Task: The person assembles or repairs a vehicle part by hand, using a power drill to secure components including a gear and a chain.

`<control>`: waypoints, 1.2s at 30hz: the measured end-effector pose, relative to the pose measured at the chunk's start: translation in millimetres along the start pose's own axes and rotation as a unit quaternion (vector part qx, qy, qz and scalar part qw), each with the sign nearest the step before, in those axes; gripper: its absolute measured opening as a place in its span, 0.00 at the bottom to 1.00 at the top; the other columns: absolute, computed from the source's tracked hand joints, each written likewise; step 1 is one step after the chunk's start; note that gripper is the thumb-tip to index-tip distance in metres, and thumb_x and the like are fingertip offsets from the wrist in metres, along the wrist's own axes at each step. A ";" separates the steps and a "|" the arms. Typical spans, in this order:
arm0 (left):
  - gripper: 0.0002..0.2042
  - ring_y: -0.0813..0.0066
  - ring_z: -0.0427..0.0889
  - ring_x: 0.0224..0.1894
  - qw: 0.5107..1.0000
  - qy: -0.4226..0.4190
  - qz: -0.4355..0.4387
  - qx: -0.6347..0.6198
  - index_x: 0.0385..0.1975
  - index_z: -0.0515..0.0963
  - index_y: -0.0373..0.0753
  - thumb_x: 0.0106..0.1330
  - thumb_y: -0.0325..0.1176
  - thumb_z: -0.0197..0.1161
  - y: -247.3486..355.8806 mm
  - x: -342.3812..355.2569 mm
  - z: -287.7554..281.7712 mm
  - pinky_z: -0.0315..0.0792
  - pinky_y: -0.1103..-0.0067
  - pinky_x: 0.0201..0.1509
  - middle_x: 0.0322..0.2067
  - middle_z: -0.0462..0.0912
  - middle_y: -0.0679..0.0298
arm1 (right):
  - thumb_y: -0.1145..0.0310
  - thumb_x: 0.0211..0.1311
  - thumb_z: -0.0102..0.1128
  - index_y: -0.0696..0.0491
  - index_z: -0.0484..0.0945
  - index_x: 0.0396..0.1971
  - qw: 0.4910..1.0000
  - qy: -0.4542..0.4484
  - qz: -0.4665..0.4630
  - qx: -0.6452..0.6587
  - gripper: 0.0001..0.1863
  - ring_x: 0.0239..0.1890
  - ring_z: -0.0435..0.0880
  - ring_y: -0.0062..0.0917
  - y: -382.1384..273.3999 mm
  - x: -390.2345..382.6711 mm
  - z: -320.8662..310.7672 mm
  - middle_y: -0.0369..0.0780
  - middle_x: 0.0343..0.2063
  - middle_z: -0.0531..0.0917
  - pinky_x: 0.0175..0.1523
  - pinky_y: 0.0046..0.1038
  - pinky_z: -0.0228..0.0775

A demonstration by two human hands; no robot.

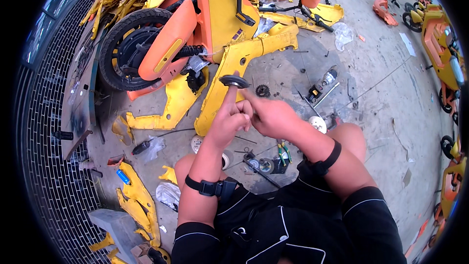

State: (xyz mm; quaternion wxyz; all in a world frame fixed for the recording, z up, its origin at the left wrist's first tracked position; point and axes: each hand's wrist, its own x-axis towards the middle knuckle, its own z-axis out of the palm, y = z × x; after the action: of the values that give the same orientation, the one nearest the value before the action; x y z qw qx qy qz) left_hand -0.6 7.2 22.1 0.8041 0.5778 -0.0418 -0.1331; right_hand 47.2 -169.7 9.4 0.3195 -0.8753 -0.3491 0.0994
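A small dark disc-shaped part (235,81) with a metallic face sits on the raised index finger of my left hand (227,120). The finger seems to run through its centre, while the other left fingers curl in. Beside it, my right hand (273,117) reaches across with its index finger stretched to the disc's right edge. The rest of its fingers are bent and partly hidden. Behind the disc lies a long yellow body panel (234,63). A toothed black cog (263,91) rests on the floor just past my right hand.
An orange-and-yellow electric bike (215,19) lies ahead with its black wheel (132,49). A power drill (322,82) stands right, among small parts. Nearer are green-handled pliers (284,152) and tape rolls (266,165). Loose yellow panels (139,193) lie left; more bikes (439,44) line the right.
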 end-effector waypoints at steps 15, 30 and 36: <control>0.38 0.85 0.66 0.23 0.995 0.084 -0.049 0.026 0.75 0.48 0.38 0.63 0.27 0.54 -7.6 -1.8 -3.2 0.68 0.83 0.29 0.27 0.71 0.68 | 0.60 0.58 0.63 0.57 0.75 0.56 0.978 0.007 0.160 0.134 0.27 0.40 0.87 0.48 22.6 8.2 0.9 0.53 0.39 0.86 0.48 0.40 0.79; 0.20 0.83 0.72 0.27 0.974 0.042 -0.161 0.152 0.59 0.72 0.34 0.66 0.31 0.55 -28.1 2.5 -5.0 0.70 0.84 0.30 0.30 0.75 0.67 | 0.54 0.69 0.58 0.52 0.47 0.76 0.809 -0.025 0.174 0.560 0.43 0.32 0.85 0.23 7.0 17.9 -34.7 0.46 0.53 0.76 0.22 0.19 0.64; 0.19 0.83 0.74 0.28 0.981 0.022 -0.136 0.135 0.57 0.72 0.35 0.68 0.33 0.61 -35.3 2.7 3.9 0.71 0.83 0.31 0.32 0.76 0.68 | 0.57 0.67 0.61 0.56 0.47 0.75 0.773 -0.029 0.145 0.617 0.45 0.38 0.84 0.26 3.1 15.3 -42.9 0.48 0.54 0.74 0.29 0.23 0.71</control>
State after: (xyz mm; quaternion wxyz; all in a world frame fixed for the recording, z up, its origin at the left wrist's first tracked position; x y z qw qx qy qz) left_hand -4.7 -7.5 -10.0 0.6938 0.6842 0.0377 -0.2217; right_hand 77.3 -182.1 41.6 0.7624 -0.5273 -0.0905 0.3640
